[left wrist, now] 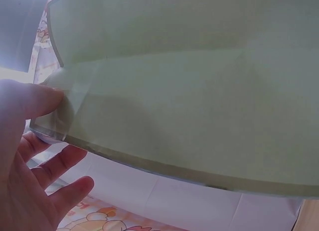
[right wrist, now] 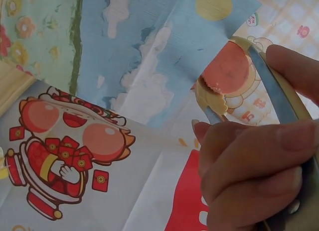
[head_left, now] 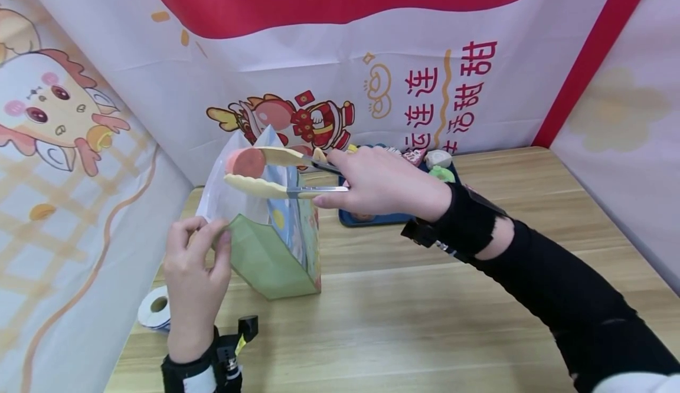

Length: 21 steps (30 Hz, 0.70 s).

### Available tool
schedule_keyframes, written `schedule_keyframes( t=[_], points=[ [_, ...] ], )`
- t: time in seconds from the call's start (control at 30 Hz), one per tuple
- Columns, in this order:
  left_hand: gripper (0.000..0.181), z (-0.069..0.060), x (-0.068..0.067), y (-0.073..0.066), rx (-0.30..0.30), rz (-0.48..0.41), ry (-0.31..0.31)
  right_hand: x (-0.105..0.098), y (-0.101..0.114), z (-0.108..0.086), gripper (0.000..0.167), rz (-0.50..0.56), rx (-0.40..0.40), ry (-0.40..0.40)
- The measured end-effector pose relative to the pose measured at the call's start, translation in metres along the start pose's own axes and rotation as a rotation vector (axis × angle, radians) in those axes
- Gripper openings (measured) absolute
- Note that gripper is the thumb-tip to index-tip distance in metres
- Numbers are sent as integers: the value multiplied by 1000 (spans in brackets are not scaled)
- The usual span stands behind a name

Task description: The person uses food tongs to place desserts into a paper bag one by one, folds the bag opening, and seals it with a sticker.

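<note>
A paper bag (head_left: 271, 257), with a plain green side and a side printed with blue sky and flowers, stands open on the table. My left hand (head_left: 196, 275) pinches the top edge of its green side between thumb and finger; the left wrist view shows that green panel (left wrist: 174, 106) close up. My right hand (head_left: 385, 183) grips metal tongs with cream scalloped tips (head_left: 257, 187). Between those tips is a round pink slice (head_left: 246, 163), held over the bag's mouth. In the right wrist view, the printed side (right wrist: 139, 52) partly covers the slice and one tip.
Behind my right hand lies a blue tray (head_left: 366, 222) with several small food-like pieces, partly hidden by that hand. A white roll (head_left: 155, 309) sits at the table's left edge. Printed cloth (head_left: 319, 56) hangs behind and at the sides of the wooden table (head_left: 425, 322).
</note>
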<state>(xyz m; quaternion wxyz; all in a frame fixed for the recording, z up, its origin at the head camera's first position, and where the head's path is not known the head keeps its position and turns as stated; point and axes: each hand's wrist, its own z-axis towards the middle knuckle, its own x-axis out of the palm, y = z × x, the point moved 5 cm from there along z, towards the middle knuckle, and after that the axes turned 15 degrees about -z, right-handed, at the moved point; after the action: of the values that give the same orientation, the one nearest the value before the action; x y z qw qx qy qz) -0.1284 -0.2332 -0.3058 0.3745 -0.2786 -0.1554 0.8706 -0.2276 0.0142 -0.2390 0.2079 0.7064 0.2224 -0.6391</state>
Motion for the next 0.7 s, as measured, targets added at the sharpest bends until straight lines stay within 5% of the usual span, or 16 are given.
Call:
schedule_keyframes(
  t=[0.3, 0.7],
  points=[
    [14, 0, 0, -1, 6, 1, 2, -1, 0, 0, 85, -5, 19, 49],
    [14, 0, 0, 0, 2, -2, 3, 3, -13, -10, 74, 15, 36, -48]
  ],
)
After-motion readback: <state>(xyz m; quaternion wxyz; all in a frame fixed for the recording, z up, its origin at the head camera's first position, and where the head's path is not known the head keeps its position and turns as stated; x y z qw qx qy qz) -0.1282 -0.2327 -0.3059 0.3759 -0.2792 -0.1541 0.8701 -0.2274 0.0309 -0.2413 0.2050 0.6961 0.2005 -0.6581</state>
